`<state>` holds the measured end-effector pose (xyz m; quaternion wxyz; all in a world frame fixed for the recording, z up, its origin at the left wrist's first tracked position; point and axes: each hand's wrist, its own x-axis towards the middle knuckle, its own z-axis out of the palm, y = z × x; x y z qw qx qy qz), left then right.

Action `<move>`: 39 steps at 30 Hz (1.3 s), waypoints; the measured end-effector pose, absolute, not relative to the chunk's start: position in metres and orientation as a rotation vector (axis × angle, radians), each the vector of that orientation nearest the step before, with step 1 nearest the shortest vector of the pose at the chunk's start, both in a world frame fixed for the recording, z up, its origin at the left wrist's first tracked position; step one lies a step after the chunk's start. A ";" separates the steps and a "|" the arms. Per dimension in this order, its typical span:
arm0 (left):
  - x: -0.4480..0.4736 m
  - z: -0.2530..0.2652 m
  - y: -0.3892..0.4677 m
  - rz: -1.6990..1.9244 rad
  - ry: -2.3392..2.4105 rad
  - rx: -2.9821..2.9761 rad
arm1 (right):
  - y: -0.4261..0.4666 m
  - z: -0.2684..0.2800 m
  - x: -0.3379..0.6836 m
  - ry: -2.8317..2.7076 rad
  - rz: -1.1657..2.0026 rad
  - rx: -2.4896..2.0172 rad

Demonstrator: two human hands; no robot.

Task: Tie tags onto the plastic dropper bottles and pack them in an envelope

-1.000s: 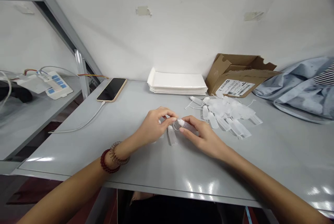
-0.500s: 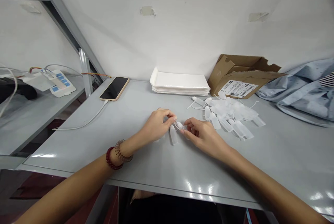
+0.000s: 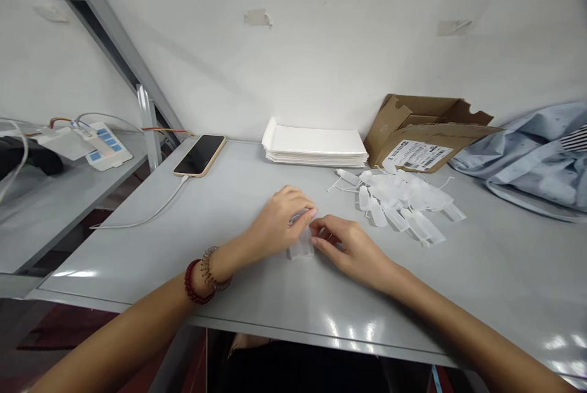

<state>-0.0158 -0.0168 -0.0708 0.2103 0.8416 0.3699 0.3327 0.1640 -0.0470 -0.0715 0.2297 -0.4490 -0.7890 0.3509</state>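
Observation:
Near the middle of the grey table, my left hand is closed with thumb and fingers around the tops of a few small translucent plastic bottle-shaped pieces. Their lower ends show side by side below my thumb; their tops are mostly hidden. My right hand touches the right side of these pieces, its fingers curled and thumb bent toward the fingertips. Whatever lies between those fingertips is too small to make out. To the right, a loose pile of similar translucent pieces with thin white straps lies on the table.
A stack of white envelopes or sheets lies against the wall. Beside it stands an open cardboard box, then light blue fabric. At left lie a phone and its white cable. The table's front edge runs close to me.
My left hand has closed over the tops of the pieces, which now sit side by side. My right hand has moved slightly left and down against them.

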 end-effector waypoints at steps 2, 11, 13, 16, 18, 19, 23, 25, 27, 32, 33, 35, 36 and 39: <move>-0.015 -0.072 -0.018 0.820 0.945 2.430 | -0.047 -0.068 0.164 -2.196 1.015 -1.196; -0.017 -0.077 -0.019 0.599 0.957 2.579 | -0.023 -0.068 0.192 -2.125 0.561 -1.229; -0.016 -0.078 -0.019 0.596 0.967 2.578 | -0.011 -0.074 0.198 -2.175 0.130 -1.262; -0.016 -0.076 -0.019 0.593 0.993 2.563 | 0.005 -0.082 0.201 -2.332 -0.396 -1.358; -0.015 -0.076 -0.019 0.599 0.999 2.559 | 0.013 -0.085 0.202 -2.388 -0.586 -1.430; -0.016 -0.075 -0.019 0.605 1.001 2.559 | 0.016 -0.087 0.202 -2.396 -0.643 -1.462; -0.016 -0.077 -0.019 0.629 1.002 2.557 | 0.024 -0.094 0.204 -2.419 -0.702 -1.558; -0.016 -0.077 -0.019 0.635 0.995 2.560 | 0.026 -0.096 0.205 -2.436 -0.668 -1.572; -0.016 -0.077 -0.019 0.643 0.995 2.562 | 0.027 -0.097 0.206 -2.444 -0.613 -1.580; -0.017 -0.076 -0.018 0.670 1.075 2.539 | 0.024 -0.094 0.207 -2.493 -0.511 -1.559; -0.017 -0.076 -0.017 0.676 1.101 2.527 | 0.023 -0.095 0.207 -2.497 -0.509 -1.557; -0.018 -0.076 -0.016 0.688 1.146 2.503 | 0.021 -0.096 0.207 -2.483 -0.497 -1.560; -0.018 -0.077 -0.016 0.694 1.163 2.491 | 0.020 -0.097 0.206 -2.463 -0.481 -1.563; -0.018 -0.078 -0.015 0.725 1.192 2.445 | 0.016 -0.097 0.202 -2.348 -0.405 -1.567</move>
